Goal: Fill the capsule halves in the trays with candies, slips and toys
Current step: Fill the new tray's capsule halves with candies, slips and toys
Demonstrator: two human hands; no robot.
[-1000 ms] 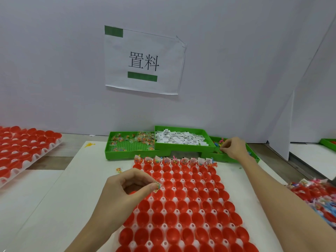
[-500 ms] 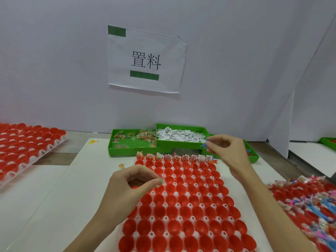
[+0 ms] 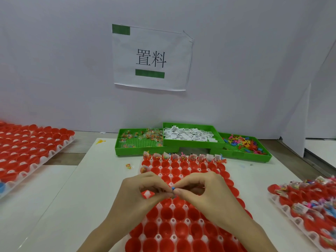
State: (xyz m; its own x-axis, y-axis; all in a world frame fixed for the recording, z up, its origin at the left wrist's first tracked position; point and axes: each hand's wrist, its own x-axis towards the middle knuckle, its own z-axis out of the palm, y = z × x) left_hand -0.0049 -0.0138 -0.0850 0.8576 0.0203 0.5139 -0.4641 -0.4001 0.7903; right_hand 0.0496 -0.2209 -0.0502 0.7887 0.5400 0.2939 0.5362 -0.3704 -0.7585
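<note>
Hands now together mid-tray: right hand (image 3: 205, 193) brings pinched blue toy (image 3: 173, 188) to left hand (image 3: 143, 193), itself pinching; next capsule half (image 3: 168, 213) fill imminent.

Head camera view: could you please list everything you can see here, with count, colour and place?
Middle tray: one, white with red capsule halves, under the hands; far row filled.
Left tray: one, red halves, far left.
Right tray: one, filled red halves, right edge.
Candy bin: one, green, back left.
Slip bin: one, green, white slips, back centre.
Toy bin: one, green, coloured toys, back right.
Loose candy: one, left of middle tray.
Sign: one, white, wall.
Left hand: pinching.
Right hand: pinching blue toy.
</note>
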